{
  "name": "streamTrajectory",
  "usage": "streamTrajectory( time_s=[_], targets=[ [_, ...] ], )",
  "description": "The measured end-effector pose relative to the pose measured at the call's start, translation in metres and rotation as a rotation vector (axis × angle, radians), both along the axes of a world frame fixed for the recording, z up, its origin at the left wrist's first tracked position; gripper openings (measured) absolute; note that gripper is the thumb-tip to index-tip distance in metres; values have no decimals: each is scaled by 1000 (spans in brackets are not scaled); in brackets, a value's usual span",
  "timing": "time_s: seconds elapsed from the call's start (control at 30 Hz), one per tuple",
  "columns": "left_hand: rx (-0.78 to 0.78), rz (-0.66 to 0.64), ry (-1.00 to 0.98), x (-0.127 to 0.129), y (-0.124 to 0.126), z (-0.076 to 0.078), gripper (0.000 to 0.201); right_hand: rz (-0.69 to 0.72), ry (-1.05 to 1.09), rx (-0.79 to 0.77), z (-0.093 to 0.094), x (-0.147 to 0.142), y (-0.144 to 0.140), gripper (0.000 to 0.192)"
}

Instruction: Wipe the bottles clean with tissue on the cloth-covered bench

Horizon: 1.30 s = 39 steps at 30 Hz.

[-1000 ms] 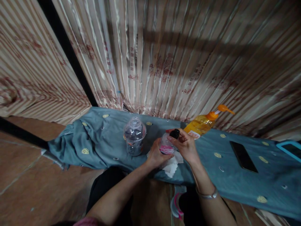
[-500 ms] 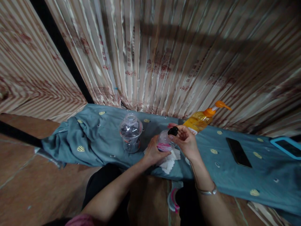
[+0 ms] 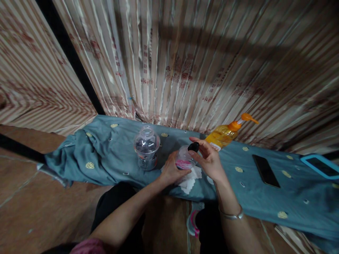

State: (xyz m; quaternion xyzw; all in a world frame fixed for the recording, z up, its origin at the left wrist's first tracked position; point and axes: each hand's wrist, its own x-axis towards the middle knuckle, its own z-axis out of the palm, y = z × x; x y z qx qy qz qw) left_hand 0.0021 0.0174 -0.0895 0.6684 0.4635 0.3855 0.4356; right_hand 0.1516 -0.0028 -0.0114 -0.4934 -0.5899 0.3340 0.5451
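My left hand [image 3: 172, 171] grips the base of a small clear bottle with a pink label [image 3: 184, 159], standing on white tissue [image 3: 191, 177]. My right hand [image 3: 209, 160] pinches the bottle's black cap [image 3: 194, 146] from above with thumb and fingers. Both hands work over a blue-grey cloth [image 3: 111, 151] that covers a low table. A silver bangle [image 3: 231, 215] circles my right wrist.
A clear plastic jar with a domed lid [image 3: 146, 147] stands left of my hands. An orange pump bottle [image 3: 227, 133] stands behind my right hand. A black phone [image 3: 265, 170] and a blue-framed tablet [image 3: 320, 165] lie to the right. Striped curtains [image 3: 185, 63] hang behind.
The view has shifted slightly left and down. My right-hand fingers have turned a little on the black cap; my left hand stays on the bottle.
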Motion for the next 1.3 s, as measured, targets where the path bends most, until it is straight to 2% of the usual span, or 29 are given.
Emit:
streamTrajectory(
  time_s=[0.1, 0.2, 0.33, 0.47, 0.57, 0.67, 0.77, 0.87, 0.97, 1.1, 1.2, 1.3],
  targets=[
    [2, -4, -14, 0, 0, -1, 73, 82, -45, -17, 6, 2, -4, 32],
    [11, -2, -11, 1, -1, -2, 72, -5, -64, 14, 5, 0, -5, 44],
    [11, 1, 20, 1, -1, -4, 72, -104, -50, 44, 0, -2, -2, 33],
    [24, -7, 2, 1, 0, -5, 72, 4, -111, 26, 6, 3, -6, 19],
    [38, -20, -3, 0, -1, -4, 73, 47, -155, 16, 11, 5, -9, 31],
    [36, -27, 10, 0, 0, -5, 74, -43, -157, 26, 9, 2, -7, 41],
    [27, -27, 8, 0, 0, -6, 74, -91, -151, 36, 5, 2, -4, 34],
    [22, -27, -4, -1, 1, -7, 77, 11, -160, 28, 6, 7, -5, 25],
    [25, -25, 4, -1, 1, -7, 79, 105, -174, 12, 11, 11, -8, 29],
    [33, -23, 7, -1, 0, -8, 77, 30, -137, 18, 9, 7, -7, 44],
    [37, -27, -9, -1, 0, -9, 76, -35, -125, 31, 5, 5, -5, 37],
    [35, -31, -8, -1, 1, -9, 77, 20, -159, 26, 7, 7, -6, 26]
  ],
)
